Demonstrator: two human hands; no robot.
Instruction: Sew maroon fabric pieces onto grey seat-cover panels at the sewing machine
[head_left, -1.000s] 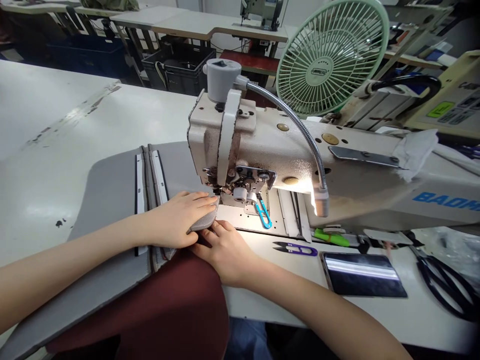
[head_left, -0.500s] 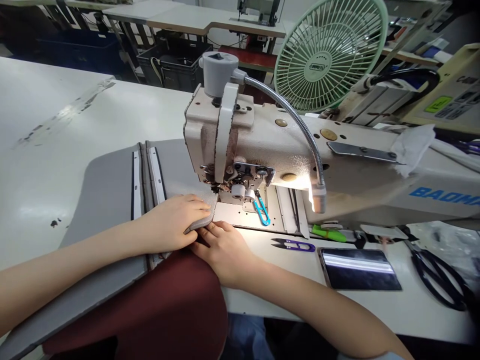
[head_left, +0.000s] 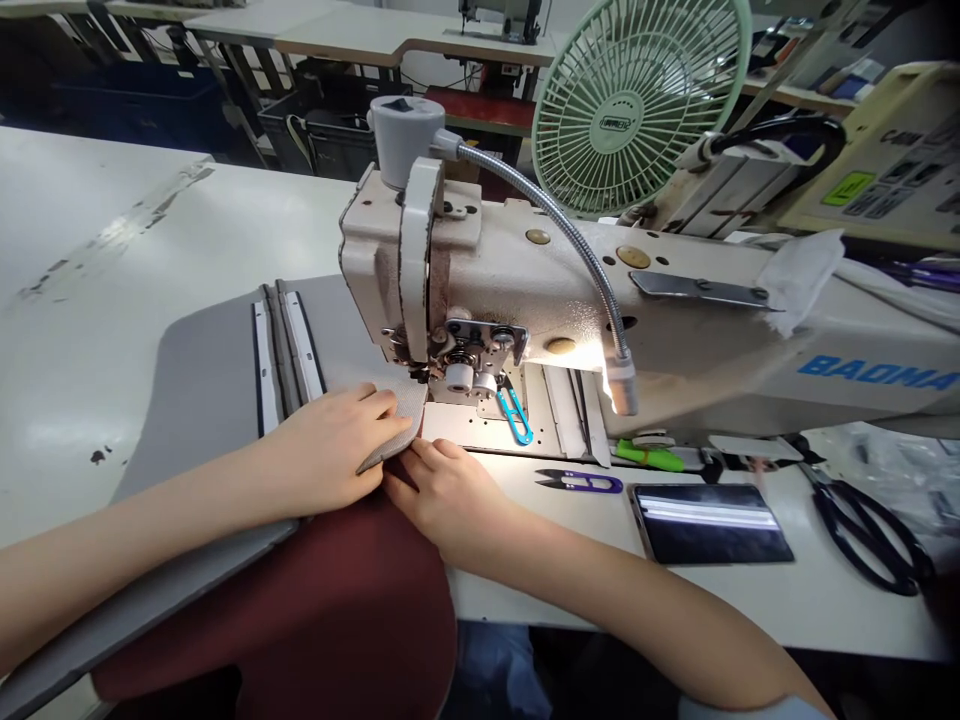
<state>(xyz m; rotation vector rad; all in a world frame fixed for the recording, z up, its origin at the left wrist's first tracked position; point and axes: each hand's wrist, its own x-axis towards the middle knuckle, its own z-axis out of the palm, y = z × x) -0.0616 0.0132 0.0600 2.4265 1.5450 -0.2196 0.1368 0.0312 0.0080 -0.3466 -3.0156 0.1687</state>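
Note:
A grey fabric panel [head_left: 202,370] with white strips lies on the table, its corner beside the needle area of the sewing machine [head_left: 487,270]. My left hand [head_left: 337,445] presses on that corner, fingers bent over the folded edge. Dark red material [head_left: 337,600] shows beneath the grey panel and hangs over the front edge. Close to the machine's foot, my right hand [head_left: 446,500] pinches the layered edge with its fingertips, partly hidden under the fold. The thumb of my left hand is mostly out of sight.
Blue snips [head_left: 516,415] rest on the machine bed. Purple snips [head_left: 577,482], a phone [head_left: 712,523], a green-handled tool [head_left: 649,456] and black scissors [head_left: 870,530] lie to the right. A green fan [head_left: 637,110] stands behind the machine.
The whole view has shifted slightly, with the machine appearing further left. My left hand's fingers have drawn back a little from the corner, baring more grey fabric. My right hand keeps its pinch.

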